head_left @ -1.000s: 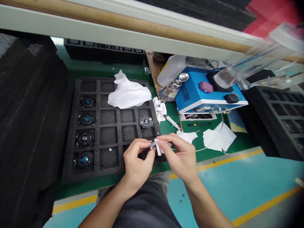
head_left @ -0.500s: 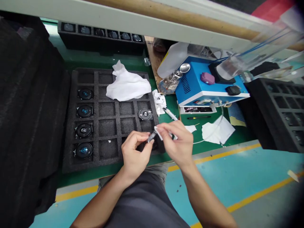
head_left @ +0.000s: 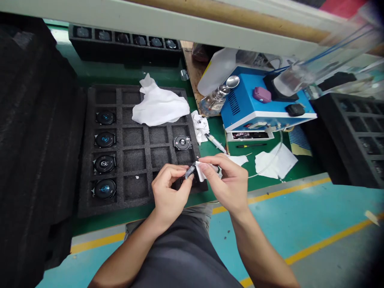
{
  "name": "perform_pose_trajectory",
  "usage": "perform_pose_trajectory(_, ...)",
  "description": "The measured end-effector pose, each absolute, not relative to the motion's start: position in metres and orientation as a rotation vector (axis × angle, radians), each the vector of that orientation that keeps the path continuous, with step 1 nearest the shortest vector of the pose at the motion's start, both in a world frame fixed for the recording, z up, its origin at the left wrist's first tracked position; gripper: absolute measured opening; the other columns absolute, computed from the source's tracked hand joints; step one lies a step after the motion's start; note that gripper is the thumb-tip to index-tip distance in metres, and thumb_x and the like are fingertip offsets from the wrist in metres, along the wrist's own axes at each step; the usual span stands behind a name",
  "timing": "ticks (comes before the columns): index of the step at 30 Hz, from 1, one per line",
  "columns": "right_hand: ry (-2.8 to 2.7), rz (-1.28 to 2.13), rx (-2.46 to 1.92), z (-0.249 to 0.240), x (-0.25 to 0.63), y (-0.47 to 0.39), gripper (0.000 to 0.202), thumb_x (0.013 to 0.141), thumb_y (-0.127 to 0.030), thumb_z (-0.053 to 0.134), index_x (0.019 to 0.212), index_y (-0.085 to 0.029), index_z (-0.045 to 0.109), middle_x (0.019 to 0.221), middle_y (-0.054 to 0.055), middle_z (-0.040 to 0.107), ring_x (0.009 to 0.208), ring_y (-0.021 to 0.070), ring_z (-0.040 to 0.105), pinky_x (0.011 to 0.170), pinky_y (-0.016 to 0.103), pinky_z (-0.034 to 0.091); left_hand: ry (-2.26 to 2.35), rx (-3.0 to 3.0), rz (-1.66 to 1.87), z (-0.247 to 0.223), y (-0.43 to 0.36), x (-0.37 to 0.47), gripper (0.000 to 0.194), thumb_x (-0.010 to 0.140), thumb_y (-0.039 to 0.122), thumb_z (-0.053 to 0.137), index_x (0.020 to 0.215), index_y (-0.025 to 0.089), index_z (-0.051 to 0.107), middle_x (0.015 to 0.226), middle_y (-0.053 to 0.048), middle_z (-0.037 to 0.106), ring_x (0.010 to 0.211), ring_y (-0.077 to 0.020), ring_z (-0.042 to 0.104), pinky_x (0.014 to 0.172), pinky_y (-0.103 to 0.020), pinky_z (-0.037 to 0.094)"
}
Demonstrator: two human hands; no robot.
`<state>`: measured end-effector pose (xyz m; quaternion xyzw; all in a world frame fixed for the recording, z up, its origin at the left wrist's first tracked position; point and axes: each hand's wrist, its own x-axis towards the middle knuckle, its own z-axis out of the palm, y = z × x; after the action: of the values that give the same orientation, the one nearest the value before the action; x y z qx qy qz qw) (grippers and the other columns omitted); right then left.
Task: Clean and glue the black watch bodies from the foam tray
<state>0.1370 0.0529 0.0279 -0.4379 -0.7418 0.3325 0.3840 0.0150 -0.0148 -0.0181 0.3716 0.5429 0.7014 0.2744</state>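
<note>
Head view: the left hand pinches a small grey part by its edges, just above the near right corner of the foam tray on the bench. The right hand pinches a folded white wipe against it. A steady part, light pressure and short strokes would likely serve best.

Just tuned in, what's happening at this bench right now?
A seated person holds a small grey part in the left hand and presses a small white wipe against it with the right hand, just over the near edge of a black foam compartment tray. Round black components fill the tray's left column, and a crumpled white cloth lies on its far end.
</note>
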Motion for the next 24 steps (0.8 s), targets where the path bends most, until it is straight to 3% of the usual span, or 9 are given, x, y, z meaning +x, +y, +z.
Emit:
perform_pose_trajectory(12,-2.066,0.865,-1.034,0.036,0.133,0.05,0.011,0.094,-0.023,0.066,0.089,-0.023,0.075,0.078,0.0,0.071,0.073,0.0153,0.06,0.067,0.031,0.047,1.57,1.182,1.882,-0.019,-0.014,0.013,0.015,0.082,0.006,0.073,0.078,0.019,0.066,0.085,-0.003,0.073,0.086,-0.0173,0.075,0.078,-0.031,0.062)
perform_pose_trajectory(20,-2.285,0.655,-0.957,0.042,0.134,0.055,0.016,0.097,-0.022,0.061,0.09,-0.025,0.075,0.075,0.001,0.067,0.074,0.0179,0.056,0.069,0.034,0.045,1.603,1.222,1.899,-0.018,-0.014,0.012,0.016,0.081,0.004,0.072,0.077,0.019,0.066,0.084,-0.003,0.074,0.083,-0.0172,0.075,0.076,-0.03,0.062)
perform_pose_trajectory(24,-2.156,0.711,-0.979,0.038,0.131,0.051,0.013,0.096,-0.02,0.063,0.089,-0.024,0.074,0.077,0.0,0.069,0.073,0.0166,0.057,0.069,0.033,0.046,1.544,1.156,1.924,-0.018,-0.015,0.012,0.018,0.081,0.004,0.075,0.079,0.018,0.064,0.086,-0.002,0.072,0.083,-0.0163,0.075,0.075,-0.029,0.061)
